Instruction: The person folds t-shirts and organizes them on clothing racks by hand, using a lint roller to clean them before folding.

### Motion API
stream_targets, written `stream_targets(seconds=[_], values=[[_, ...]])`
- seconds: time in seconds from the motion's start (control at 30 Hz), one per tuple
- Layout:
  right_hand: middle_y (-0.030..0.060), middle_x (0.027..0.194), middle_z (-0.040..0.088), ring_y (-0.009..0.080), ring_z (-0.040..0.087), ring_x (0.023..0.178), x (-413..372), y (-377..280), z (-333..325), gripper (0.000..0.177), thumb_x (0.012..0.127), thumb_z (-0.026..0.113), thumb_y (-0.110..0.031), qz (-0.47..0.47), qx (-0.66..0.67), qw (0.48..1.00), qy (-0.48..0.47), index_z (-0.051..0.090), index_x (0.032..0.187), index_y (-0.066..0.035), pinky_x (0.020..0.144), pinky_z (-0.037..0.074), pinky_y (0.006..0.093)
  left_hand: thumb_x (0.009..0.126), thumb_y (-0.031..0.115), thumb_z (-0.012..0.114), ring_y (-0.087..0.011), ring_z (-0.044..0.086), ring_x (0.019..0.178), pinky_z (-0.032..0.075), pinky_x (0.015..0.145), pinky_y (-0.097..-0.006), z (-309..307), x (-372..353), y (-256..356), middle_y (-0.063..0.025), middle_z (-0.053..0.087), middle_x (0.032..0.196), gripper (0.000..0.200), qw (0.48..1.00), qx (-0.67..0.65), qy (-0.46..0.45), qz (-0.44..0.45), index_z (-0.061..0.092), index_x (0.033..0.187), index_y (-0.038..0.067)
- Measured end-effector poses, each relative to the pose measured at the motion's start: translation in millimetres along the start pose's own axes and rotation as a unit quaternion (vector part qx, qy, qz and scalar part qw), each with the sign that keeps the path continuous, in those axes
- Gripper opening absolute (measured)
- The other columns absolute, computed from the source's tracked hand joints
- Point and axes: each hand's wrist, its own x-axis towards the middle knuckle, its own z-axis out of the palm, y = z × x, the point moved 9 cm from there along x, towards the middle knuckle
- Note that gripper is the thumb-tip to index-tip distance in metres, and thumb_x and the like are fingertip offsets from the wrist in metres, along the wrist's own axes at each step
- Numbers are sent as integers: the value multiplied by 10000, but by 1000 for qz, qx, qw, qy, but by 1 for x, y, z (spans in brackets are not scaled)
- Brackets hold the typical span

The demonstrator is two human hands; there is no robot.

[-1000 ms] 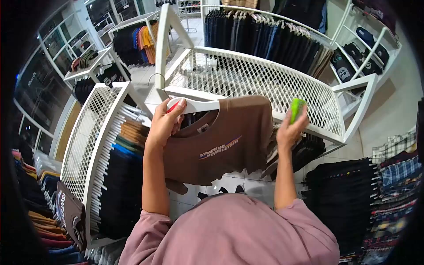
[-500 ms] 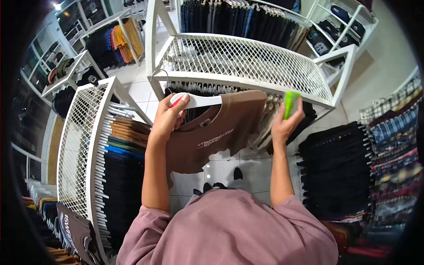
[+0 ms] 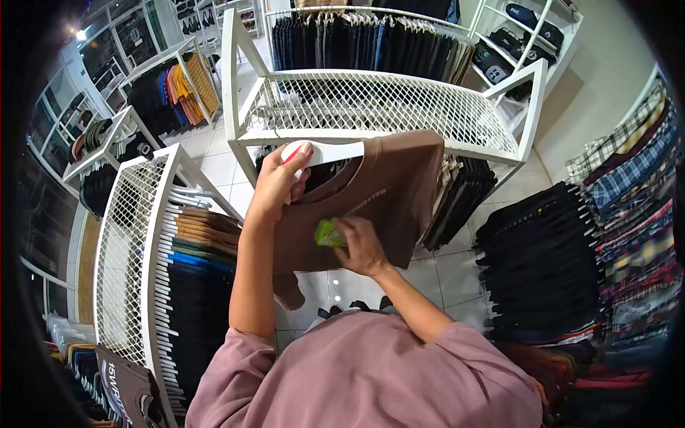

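My left hand [image 3: 280,180] is closed on a white clothes hanger [image 3: 332,152] at its left part, thumb on top over a red mark. From the hanger hangs a brown T-shirt [image 3: 399,185] with pale lettering on the chest, its front turned toward me. My right hand [image 3: 362,246] grips a small bright green block [image 3: 330,233], which overlaps the shirt front just below the lettering. This hand and the block are smeared by motion, and I cannot tell what kind of tool the block is. The fingers partly cover the lettering.
Ahead stands a white mesh-topped rack [image 3: 385,96] with clothes hung beneath it. At left is another mesh rack [image 3: 128,250] full of hung shirts. Black garments [image 3: 531,267] and plaid shirts [image 3: 628,185] hang at right. Caps [image 3: 492,68] sit on a shelf at the back right.
My right hand has swung left and down with the green block, from beside the shirt's right edge to its chest. My left hand keeps hold of the hanger. The view has shifted slightly.
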Motion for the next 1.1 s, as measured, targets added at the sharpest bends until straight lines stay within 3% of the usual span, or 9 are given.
stream_targets(seconds=[0.1, 0.23, 0.37, 0.5, 0.63, 0.7, 0.83, 0.9, 1.1], values=[[220, 1297, 519, 403, 523, 1192, 21, 1, -87, 730, 848, 750, -258, 30, -67, 975, 211, 455, 1435, 60, 1031, 453, 471, 981, 403, 684, -36, 415, 479, 297, 419, -204, 5, -5, -1, 23, 532, 673, 337, 1000, 30, 2, 9, 654, 1034, 71], [264, 1307, 502, 422, 516, 1167, 48, 52, -169, 713, 938, 698, -290, 81, -226, 930, 278, 395, 1471, 73, 1012, 436, 485, 982, 390, 687, -34, 418, 481, 294, 418, -201, 25, -12, -3, 30, 526, 664, 328, 999, 33, -30, 20, 635, 991, 66], [286, 1261, 497, 450, 521, 1136, -8, 152, -207, 631, 983, 642, -206, 327, -181, 874, 311, 361, 1476, 69, 965, 436, 499, 992, 372, 679, -34, 413, 477, 293, 412, -205, 12, -17, 0, 33, 523, 657, 318, 999, 34, -6, 25, 630, 989, 58], [283, 1282, 520, 435, 517, 1163, 10, 73, -205, 597, 980, 647, -227, 183, -130, 899, 376, 419, 1449, 62, 1020, 412, 495, 989, 328, 697, -26, 396, 465, 276, 402, -211, 13, -25, 0, 42, 522, 645, 285, 998, 36, 22, 50, 620, 968, 54], [215, 1318, 554, 390, 528, 1170, 39, 29, -147, 636, 924, 721, -262, 32, -142, 967, 211, 469, 1438, 15, 1032, 423, 478, 993, 316, 697, -23, 442, 534, 329, 457, -210, 33, -29, -1, 42, 531, 649, 283, 994, 72, -8, 81, 618, 929, 52], [231, 1290, 553, 402, 533, 1153, 32, 52, -160, 596, 941, 713, -233, 59, -185, 941, 277, 477, 1436, -1, 1009, 443, 441, 995, 315, 695, -26, 458, 554, 346, 480, -213, 29, -33, 0, 40, 541, 654, 287, 992, 97, 8, 80, 618, 919, 49], [255, 1249, 543, 421, 528, 1148, -16, 142, -180, 520, 998, 639, -207, 311, -145, 879, 330, 465, 1415, 51, 982, 428, 482, 989, 285, 702, -21, 413, 484, 291, 425, -202, 4, -44, -1, 50, 520, 641, 232, 992, 66, 42, 102, 604, 953, 78], [251, 1251, 542, 410, 523, 1162, -11, 119, -188, 533, 996, 647, -235, 255, -147, 883, 366, 472, 1405, 56, 1001, 424, 474, 957, 266, 747, -28, 466, 562, 341, 494, -208, 0, -53, -2, 43, 546, 655, 253, 995, 54, 52, 66, 616, 933, 50], [210, 1263, 551, 377, 512, 1183, 43, 42, -132, 612, 936, 730, -284, 33, -63, 977, 200, 493, 1426, -4, 989, 450, 450, 855, 109, 834, -67, 608, 777, 506, 709, -242, 21, -53, -3, -5, 679, 832, 242, 978, 164, -2, 125, 641, 974, 23]])
